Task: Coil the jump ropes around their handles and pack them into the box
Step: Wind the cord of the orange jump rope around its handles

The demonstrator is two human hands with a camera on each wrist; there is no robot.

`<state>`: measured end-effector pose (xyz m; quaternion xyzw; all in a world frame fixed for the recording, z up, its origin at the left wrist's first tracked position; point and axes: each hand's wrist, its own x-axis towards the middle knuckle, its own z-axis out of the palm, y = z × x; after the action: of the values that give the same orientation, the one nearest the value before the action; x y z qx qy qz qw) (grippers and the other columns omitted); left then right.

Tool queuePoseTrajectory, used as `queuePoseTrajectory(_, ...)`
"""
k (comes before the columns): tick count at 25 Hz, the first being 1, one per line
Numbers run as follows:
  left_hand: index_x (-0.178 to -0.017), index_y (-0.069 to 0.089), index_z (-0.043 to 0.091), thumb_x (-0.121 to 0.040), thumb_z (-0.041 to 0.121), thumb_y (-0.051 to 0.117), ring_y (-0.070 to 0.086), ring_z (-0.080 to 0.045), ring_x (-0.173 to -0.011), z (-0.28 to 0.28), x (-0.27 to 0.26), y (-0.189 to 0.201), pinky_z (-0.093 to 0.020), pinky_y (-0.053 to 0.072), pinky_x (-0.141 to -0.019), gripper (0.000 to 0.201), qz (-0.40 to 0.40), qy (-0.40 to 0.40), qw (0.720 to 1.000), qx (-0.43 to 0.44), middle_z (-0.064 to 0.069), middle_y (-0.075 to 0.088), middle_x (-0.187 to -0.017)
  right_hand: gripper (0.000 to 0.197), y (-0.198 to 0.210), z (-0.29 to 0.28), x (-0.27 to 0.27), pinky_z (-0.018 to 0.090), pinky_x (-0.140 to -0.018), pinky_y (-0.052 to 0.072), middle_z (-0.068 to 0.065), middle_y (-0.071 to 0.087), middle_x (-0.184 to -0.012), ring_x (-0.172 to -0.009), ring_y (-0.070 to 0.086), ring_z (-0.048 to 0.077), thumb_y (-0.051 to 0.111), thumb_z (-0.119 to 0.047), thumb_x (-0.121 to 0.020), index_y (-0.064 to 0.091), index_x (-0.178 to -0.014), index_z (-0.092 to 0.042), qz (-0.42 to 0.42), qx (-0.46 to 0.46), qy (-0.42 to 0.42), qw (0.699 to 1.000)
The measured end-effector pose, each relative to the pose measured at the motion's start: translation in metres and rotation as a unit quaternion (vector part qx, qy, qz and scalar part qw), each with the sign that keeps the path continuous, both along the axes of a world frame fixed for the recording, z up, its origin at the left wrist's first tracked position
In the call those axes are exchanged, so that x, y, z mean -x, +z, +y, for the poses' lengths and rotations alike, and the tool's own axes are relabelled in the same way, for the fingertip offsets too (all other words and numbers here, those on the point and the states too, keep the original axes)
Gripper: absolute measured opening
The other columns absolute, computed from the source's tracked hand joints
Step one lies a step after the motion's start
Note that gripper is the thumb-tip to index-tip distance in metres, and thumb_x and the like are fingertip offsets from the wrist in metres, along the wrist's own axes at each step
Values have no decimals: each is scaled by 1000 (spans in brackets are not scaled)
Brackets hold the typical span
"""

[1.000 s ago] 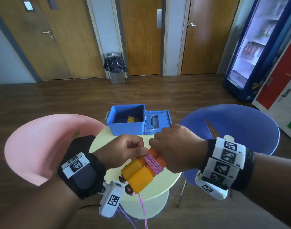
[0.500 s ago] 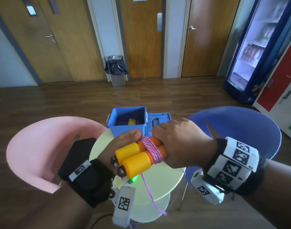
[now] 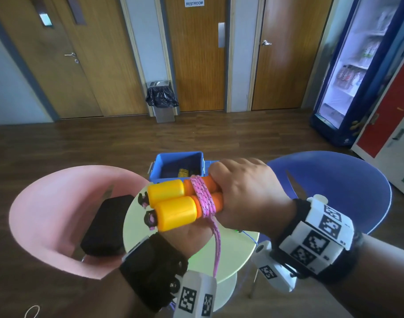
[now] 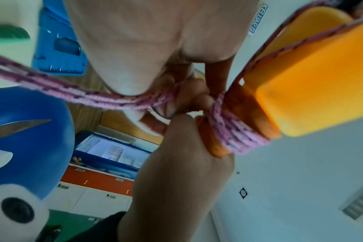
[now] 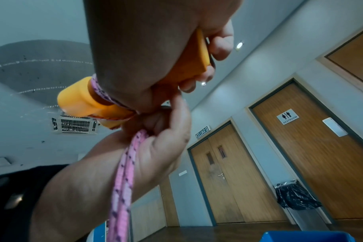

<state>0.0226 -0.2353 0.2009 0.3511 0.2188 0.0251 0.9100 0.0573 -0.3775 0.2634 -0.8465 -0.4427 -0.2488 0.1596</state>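
Coiling step underway: right hand point(image 3: 244, 193) clamped on paired handles point(image 3: 173, 203); left hand point(image 5: 155, 147), below it, pinches pink rope point(image 3: 216, 246). Next, judged: more wraps w/ tension, then box point(image 3: 162, 161) beyond hands.

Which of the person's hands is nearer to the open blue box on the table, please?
Right. The right hand grips the orange handles just in front of the blue box; the left hand sits lower, under the handles, holding the pink rope.
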Motion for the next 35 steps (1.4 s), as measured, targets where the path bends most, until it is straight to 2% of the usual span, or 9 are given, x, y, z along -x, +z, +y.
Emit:
queuePoseTrajectory(5,-72,62,15,-89,19,60,41,-17,-53,-22,10,15,-27,31,-60,19,-71,-10,992,-104,-4,48,-59,34,0,4,-4,30,-58,36,-6,57,-68,-59,59,28,64,-43,-58,50,-78,-20,4,-13,-81,997)
queuePoseTrajectory(11,-97,55,15,-98,-3,45,53,-2,-64,-13,14,-2,-12,45,-55,20,-15,51,866,-497,6,55,-77,36,-12,18,-5,29,-52,33,-4,55,-60,-49,56,28,72,-36,-54,46,-72,-19,5,-16,-122,992)
queuePoseTrajectory(17,-77,56,13,-102,9,44,53,-17,-66,-8,16,-4,-33,47,-68,28,-36,30,829,-557,-6,59,-72,26,-6,23,-7,32,-63,34,-4,62,-88,-80,62,27,59,-34,-75,43,-90,-21,77,35,-138,987)
queuePoseTrajectory(20,-83,65,16,-102,17,45,60,-15,-70,-8,19,-7,-23,49,-72,28,-68,-19,871,-486,-6,67,-74,35,-12,23,-23,31,-64,35,-3,62,-93,-85,63,26,63,-39,-75,49,-99,-18,85,44,-166,982)
queuePoseTrajectory(22,-80,66,8,-103,15,43,61,-20,-71,-12,22,-17,-34,51,-80,33,-85,-56,905,-413,-11,67,-72,31,-24,26,-36,32,-64,35,0,63,-92,-83,65,28,62,-35,-78,51,-99,-16,76,55,-183,979)
queuePoseTrajectory(27,-76,64,13,-87,30,46,53,-17,-58,-9,23,-34,-40,48,-73,26,-29,-141,877,-458,-2,60,-61,27,-53,30,-59,34,-67,37,4,61,-104,-91,64,27,51,-30,-89,49,-110,-13,84,181,-250,947)
queuePoseTrajectory(29,-70,64,22,-93,25,50,44,-13,-53,2,19,-30,-28,44,-63,27,0,-164,822,-545,3,50,-58,27,-65,33,-60,35,-68,37,4,61,-106,-91,63,26,51,-27,-90,50,-113,-14,90,251,-256,929)
queuePoseTrajectory(33,-64,57,23,-88,28,64,42,-12,-57,30,17,-20,-25,31,-53,25,-46,-224,588,-776,2,45,-55,17,-73,31,-42,35,-69,38,0,60,-102,-90,63,25,51,-19,-91,58,-106,-17,60,368,-156,915)
queuePoseTrajectory(35,-77,65,27,-85,33,67,45,-12,-63,39,18,-14,-22,32,-55,10,-73,-235,526,-814,5,49,-57,12,-70,28,-29,33,-69,38,-2,60,-97,-87,63,25,52,-18,-91,59,-100,-22,47,414,-79,906)
